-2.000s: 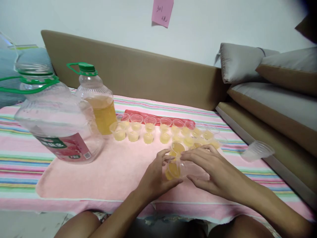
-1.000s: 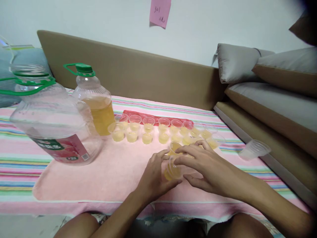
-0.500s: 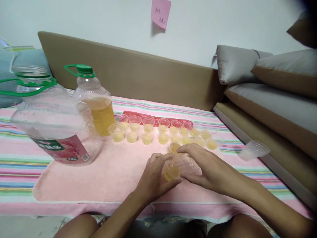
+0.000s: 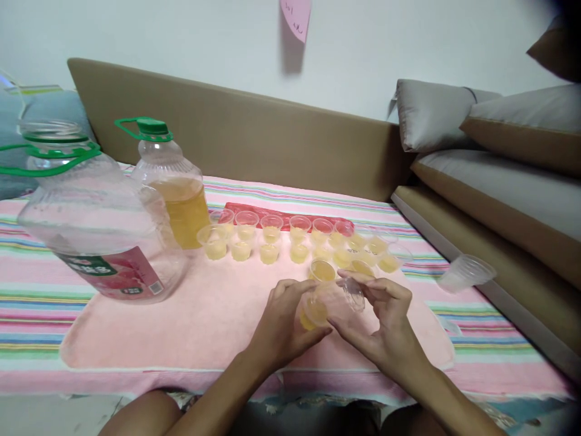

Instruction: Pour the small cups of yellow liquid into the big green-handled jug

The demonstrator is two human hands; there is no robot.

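So both hands are working right in the middle of the pink terry towel (image 4: 200, 315), near its front edge. The left hand (image 4: 284, 324) is curled shut around a small clear plastic cup with yellow liquid in it (image 4: 312, 313), which is tipped on its side, mouth pointing right. The right hand (image 4: 385, 324) has its thumb and fingertips pinched on the rim of an empty clear plastic cup (image 4: 348, 295), also tilted, and the other fingers are loosely bent. The two cups are touching, and honestly I can't tell if one sits inside the other or they're just pressed together. Just behind the hands there's another filled yellow cup (image 4: 323, 270) standing upright. Past that there's a whole double row of small clear cups of yellow liquid (image 4: 270, 242) running across the towel, with a flat red strip (image 4: 276, 213) lying behind them. On the left stands a big empty clear plastic jug with a green handle and a pink label (image 4: 91, 230), with no cap on it. Right beside it is a smaller clear bottle with a green cap (image 4: 175, 191), about half full of yellow liquid. The towel lies on a pink striped cloth (image 4: 31, 303). Off to the right, well apart from everything, one empty clear cup lying on its side (image 4: 467, 272) rests at the edge of the tan cushion (image 4: 499, 254). There's a pink sticky note (image 4: 295, 15) up on the wall.
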